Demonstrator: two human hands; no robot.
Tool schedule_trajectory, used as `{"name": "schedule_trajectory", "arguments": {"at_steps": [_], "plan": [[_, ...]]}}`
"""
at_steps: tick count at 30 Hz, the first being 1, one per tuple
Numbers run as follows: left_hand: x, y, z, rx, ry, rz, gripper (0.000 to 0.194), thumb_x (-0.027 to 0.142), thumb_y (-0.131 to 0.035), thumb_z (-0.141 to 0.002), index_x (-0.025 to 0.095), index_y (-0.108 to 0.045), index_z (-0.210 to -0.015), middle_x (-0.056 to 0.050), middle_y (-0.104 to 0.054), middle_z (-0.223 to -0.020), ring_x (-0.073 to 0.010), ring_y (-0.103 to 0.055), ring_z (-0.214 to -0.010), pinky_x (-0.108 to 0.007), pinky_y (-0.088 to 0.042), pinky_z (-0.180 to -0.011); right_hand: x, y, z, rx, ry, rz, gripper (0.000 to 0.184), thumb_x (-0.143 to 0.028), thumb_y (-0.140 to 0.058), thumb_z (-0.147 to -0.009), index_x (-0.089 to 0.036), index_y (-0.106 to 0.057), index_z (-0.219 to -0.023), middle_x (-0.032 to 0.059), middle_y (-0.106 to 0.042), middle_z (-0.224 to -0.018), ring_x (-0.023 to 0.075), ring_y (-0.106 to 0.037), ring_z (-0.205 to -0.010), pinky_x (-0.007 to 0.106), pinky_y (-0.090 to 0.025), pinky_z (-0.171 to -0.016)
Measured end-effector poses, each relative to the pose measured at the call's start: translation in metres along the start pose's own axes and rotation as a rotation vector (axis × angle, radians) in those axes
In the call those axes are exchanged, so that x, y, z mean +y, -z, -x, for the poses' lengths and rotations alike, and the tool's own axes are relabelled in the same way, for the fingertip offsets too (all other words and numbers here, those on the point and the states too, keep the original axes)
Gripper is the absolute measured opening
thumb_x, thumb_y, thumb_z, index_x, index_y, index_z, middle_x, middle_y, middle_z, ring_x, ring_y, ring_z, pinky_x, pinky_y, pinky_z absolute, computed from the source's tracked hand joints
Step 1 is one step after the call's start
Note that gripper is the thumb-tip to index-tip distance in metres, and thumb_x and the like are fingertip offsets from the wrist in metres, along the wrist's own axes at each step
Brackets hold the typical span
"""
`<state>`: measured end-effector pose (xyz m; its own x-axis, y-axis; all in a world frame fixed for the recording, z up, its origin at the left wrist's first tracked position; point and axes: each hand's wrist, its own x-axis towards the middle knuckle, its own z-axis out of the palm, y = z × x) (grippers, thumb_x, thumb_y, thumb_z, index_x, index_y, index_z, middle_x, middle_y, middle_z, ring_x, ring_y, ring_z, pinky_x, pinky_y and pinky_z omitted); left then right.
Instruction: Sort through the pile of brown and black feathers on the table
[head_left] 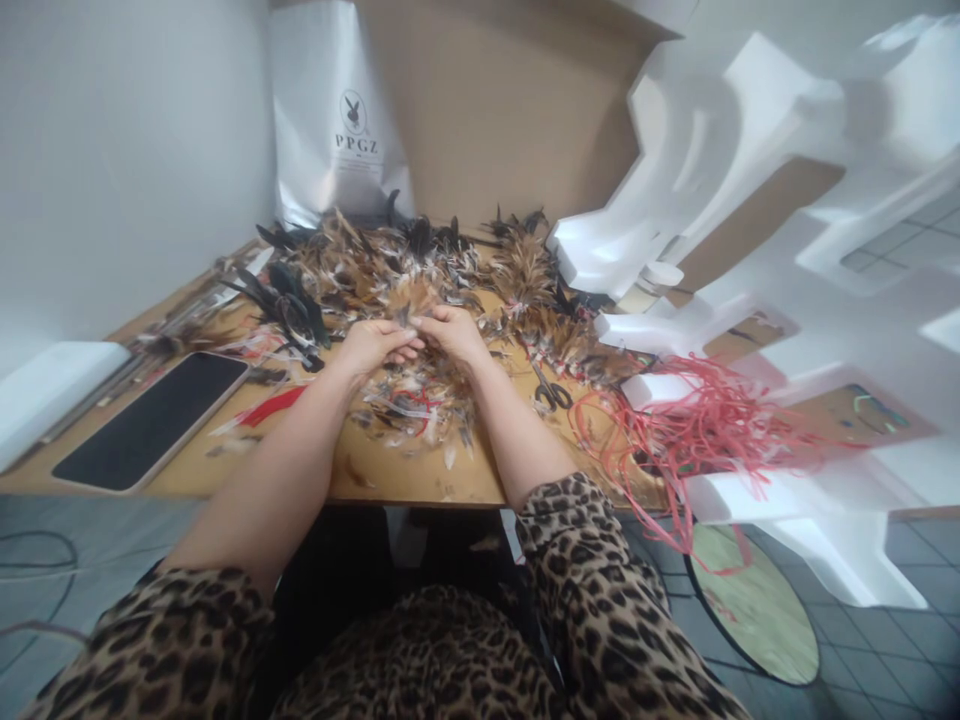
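My left hand (379, 346) and my right hand (450, 334) meet over the middle of the table, fingertips pinched together. Between them is a small tuft of tan feathers (409, 297), its lower end hidden by the fingers. Both hands are closed on it. Just beyond lies a long heap of brown and black feathers (352, 265). Loose feathers and fluff (442, 405) are scattered under my wrists. Black-handled scissors (553, 392) lie to the right of my right forearm. A bunch of black feathers (289, 305) sits left of my left hand.
On the left lies a phone (154, 420), with a red strip (270, 407) beside it. Tangled red ribbon (697, 420) spills over the table's right side. White foam pieces (757, 110) stand at right. A silver bag (337, 100) leans at the back. A round stool (754, 605) stands below.
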<state>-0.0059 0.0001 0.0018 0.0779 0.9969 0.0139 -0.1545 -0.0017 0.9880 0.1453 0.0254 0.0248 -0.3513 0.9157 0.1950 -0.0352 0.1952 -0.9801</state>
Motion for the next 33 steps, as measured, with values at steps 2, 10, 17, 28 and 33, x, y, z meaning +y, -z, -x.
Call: {"name": "schedule_trajectory", "arguments": {"at_steps": [2,10,17,28,33], "plan": [[-0.0002,0.0004,-0.0001,-0.019,0.006,-0.004,0.020,0.027,-0.074,-0.062,0.008,-0.071,-0.068,-0.014,-0.071,-0.074,-0.0096,-0.061,-0.051,-0.016,-0.045,-0.047,0.0000,0.0007,0.0002,-0.009,0.012,0.000,0.040,-0.046,-0.070,-0.061,-0.015,-0.046,-0.054,-0.0083,-0.040,-0.042,0.0026,-0.030,-0.040,0.019,-0.020,-0.042],[-0.0043,0.0029,-0.0040,-0.024,-0.042,-0.078,0.017,0.027,-0.072,-0.064,0.010,-0.070,-0.063,-0.012,-0.069,-0.063,-0.0101,-0.059,-0.047,-0.017,-0.044,-0.045,-0.0009,-0.0001,0.0001,-0.019,0.029,0.095,0.040,-0.047,-0.070,-0.060,-0.015,-0.047,-0.057,-0.0066,-0.046,-0.045,0.0043,-0.036,-0.042,0.019,-0.026,-0.043],[-0.0035,0.0016,-0.0020,-0.062,-0.049,-0.198,0.017,0.027,-0.070,-0.064,0.011,-0.071,-0.066,-0.011,-0.069,-0.064,-0.0134,-0.063,-0.053,-0.021,-0.049,-0.050,-0.0042,-0.0006,0.0019,-0.002,0.024,0.257,0.038,-0.046,-0.068,-0.061,-0.013,-0.050,-0.054,-0.0055,-0.045,-0.047,0.0041,-0.035,-0.047,0.020,-0.026,-0.046],[-0.0008,-0.0044,0.0020,-0.041,-0.031,-0.178,0.022,0.032,-0.072,-0.063,0.011,-0.071,-0.070,-0.010,-0.071,-0.070,-0.0128,-0.064,-0.058,-0.022,-0.052,-0.057,-0.0039,0.0018,0.0031,0.027,-0.024,0.237,0.043,-0.050,-0.068,-0.060,-0.014,-0.048,-0.051,-0.0059,-0.043,-0.043,0.0039,-0.033,-0.043,0.020,-0.023,-0.044],[-0.0030,-0.0018,0.0012,-0.039,-0.004,-0.178,0.020,0.029,-0.072,-0.064,0.010,-0.070,-0.067,-0.010,-0.070,-0.066,-0.0113,-0.063,-0.054,-0.020,-0.051,-0.055,-0.0001,-0.0004,0.0017,0.031,-0.051,0.182,0.042,-0.050,-0.069,-0.059,-0.014,-0.048,-0.053,-0.0063,-0.044,-0.043,0.0041,-0.034,-0.043,0.020,-0.025,-0.043]]}}
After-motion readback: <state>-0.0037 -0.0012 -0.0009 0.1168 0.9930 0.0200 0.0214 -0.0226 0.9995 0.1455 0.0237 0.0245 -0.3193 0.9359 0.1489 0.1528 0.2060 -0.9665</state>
